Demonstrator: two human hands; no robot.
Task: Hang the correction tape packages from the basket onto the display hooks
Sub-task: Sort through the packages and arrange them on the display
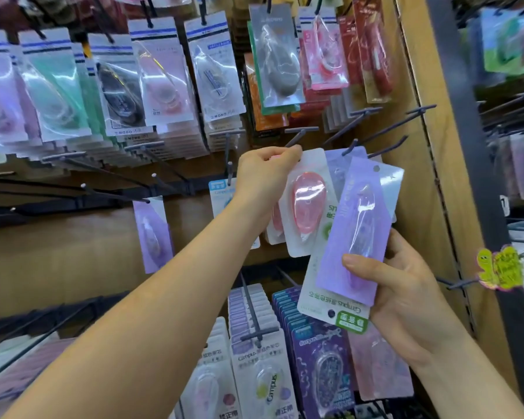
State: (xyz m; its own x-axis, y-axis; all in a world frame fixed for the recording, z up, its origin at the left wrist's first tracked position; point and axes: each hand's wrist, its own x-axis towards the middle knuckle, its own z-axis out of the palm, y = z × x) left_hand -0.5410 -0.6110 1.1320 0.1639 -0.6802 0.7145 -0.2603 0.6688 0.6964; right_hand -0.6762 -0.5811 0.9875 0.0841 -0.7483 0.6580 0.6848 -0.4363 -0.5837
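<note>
My left hand pinches the top corner of a white package with a pink correction tape, held against the tip of a dark display hook. My right hand grips a fan of packages: a purple correction tape package in front and a white Campus package upside down behind it. Another purple package hangs on a hook just behind these. The basket is out of view.
Full hooks of correction tape packs fill the upper wall. Several bare hooks jut out at the left, one with a single purple pack. Stocked rows sit below. A wooden side panel bounds the right.
</note>
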